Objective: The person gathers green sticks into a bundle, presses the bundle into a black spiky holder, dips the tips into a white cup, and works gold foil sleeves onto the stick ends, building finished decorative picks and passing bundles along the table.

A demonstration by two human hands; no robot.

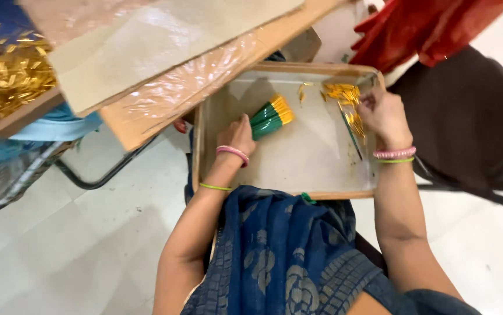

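Observation:
A shallow wooden-rimmed tray (298, 169) rests on my lap over blue patterned cloth. My left hand (237, 137) grips a bundle of green sticks with yellow tips (270, 116), lying on the tray's left side. My right hand (384, 114) is at the tray's far right, its fingers closed among a small heap of golden pieces (345, 93). A single thin green stick (352, 137) lies on the tray just left of that hand. Both wrists wear pink bangles and a thin yellow-green band.
A board covered in clear plastic (187, 87) and a sheet of cardboard (146, 46) overhang the tray's far left. A pile of golden pieces (9, 73) lies far left. Red cloth (426, 26) and dark fabric (473, 116) sit at the right. Light tiled floor (65, 251) lies around.

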